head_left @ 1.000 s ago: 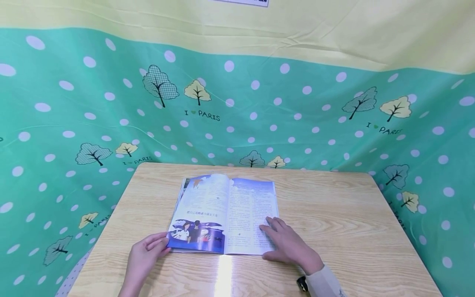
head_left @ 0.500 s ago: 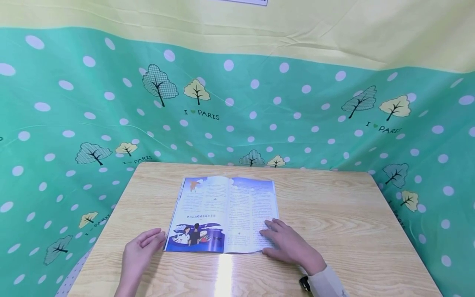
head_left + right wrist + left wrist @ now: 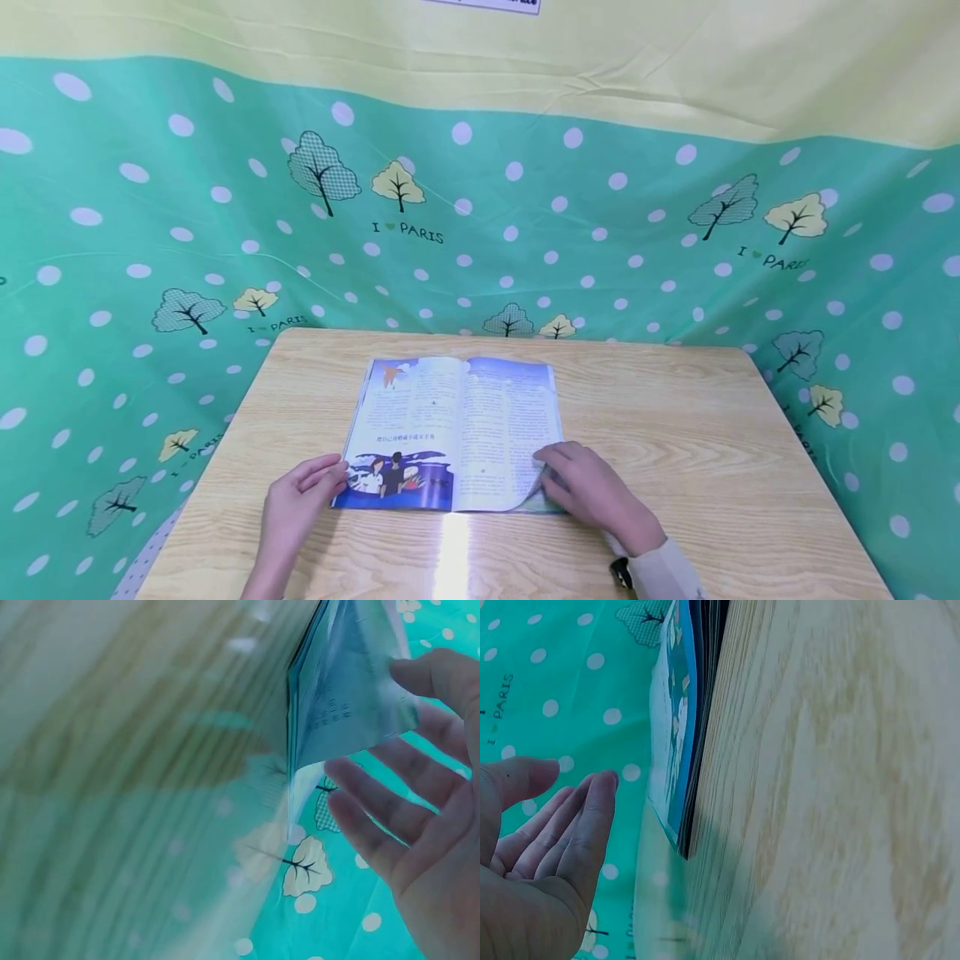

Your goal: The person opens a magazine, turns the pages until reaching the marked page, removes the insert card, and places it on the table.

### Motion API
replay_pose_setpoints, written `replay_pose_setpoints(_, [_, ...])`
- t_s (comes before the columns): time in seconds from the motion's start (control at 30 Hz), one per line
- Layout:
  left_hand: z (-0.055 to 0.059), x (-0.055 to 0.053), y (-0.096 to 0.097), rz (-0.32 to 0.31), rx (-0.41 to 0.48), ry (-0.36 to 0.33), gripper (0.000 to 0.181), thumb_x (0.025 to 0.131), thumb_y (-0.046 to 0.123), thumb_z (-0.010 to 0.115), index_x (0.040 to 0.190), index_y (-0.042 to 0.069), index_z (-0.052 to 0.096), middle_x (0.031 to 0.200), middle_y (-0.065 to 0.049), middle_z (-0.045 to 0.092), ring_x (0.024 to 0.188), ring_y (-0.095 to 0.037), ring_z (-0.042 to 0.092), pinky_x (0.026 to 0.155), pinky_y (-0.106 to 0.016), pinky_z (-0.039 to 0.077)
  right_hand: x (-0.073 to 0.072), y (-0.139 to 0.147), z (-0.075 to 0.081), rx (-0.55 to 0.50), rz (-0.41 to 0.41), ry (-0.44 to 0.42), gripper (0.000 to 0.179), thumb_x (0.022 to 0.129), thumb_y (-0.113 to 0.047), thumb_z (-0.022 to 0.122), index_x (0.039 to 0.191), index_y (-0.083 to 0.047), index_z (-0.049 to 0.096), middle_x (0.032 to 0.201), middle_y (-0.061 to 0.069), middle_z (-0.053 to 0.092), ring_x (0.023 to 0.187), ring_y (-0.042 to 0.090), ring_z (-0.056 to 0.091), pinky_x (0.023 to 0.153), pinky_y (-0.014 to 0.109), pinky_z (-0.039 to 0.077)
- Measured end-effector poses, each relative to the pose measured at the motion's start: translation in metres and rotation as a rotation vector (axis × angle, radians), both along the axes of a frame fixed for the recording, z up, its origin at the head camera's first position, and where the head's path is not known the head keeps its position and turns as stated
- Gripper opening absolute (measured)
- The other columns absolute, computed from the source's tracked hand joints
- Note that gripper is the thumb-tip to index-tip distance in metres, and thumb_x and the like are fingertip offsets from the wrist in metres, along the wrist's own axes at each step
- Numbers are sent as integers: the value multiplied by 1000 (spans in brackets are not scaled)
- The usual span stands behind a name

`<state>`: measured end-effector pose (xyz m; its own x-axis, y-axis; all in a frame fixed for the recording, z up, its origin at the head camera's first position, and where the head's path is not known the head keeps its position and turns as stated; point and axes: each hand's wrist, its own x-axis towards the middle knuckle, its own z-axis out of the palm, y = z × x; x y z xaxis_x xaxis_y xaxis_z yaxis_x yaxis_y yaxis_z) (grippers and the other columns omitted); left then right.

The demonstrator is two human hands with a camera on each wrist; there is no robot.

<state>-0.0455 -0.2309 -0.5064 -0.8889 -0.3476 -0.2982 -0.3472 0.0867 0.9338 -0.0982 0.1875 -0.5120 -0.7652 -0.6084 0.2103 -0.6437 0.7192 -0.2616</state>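
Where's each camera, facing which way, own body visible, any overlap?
Head: on the head, facing forward and down at the open magazine; left hand, right hand, right sleeve show.
Left wrist: on that wrist, facing the magazine's edge and table; left hand shows.
Right wrist: on that wrist, facing a curled page and patterned cloth; right hand shows.
Head and left wrist share the left hand, magazine and table.

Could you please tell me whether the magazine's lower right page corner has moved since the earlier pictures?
Yes: in the head view, the page corner has lifted and curled inward toward the centre fold, which stays put on the table.
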Motion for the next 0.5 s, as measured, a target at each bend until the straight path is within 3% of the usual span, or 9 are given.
replay_pose_setpoints(0.1, [-1,-2,5,-15,18,17,46,93,22,75,127,-6,63,113,-21,71,97,-23,72,85,-29,60,-1,1,-1,-7,-107,41,47,89,-29,77,127,-7,64,117,9,67,107,25,64,91,40,58])
replay_pose_setpoints(0.17, [-2,-5,10,-30,29,37,44,93,20,74,126,-6,63,112,-21,70,98,-24,72,85,-29,60,-2,0,0,-6,-198,40,49,87,-37,79,123,-6,64,107,7,68,93,21,65,77,35,60])
replay_pose_setpoints(0.3, [-3,-10,22,-76,38,95,38,94,14,73,123,-8,64,109,-22,71,95,-27,72,82,-30,61,-3,-4,2,-2,-330,-24,34,87,-46,77,92,-15,64,76,-7,57,62,9,50,50,23,46])
replay_pose_setpoints(0.4, [-3,-15,33,-115,57,142,34,94,10,72,120,-10,64,108,-23,71,94,-30,72,81,-31,62,-3,-8,3,-16,-345,-85,27,91,-46,72,85,-21,67,74,-13,57,63,5,52,53,22,48])
replay_pose_setpoints(0.5, [-3,-19,44,-157,76,176,34,93,9,73,119,-10,64,107,-24,71,93,-30,72,81,-32,62,-2,-12,1,-49,-317,-97,26,94,-46,69,100,-21,73,92,-9,69,83,9,65,71,29,59])
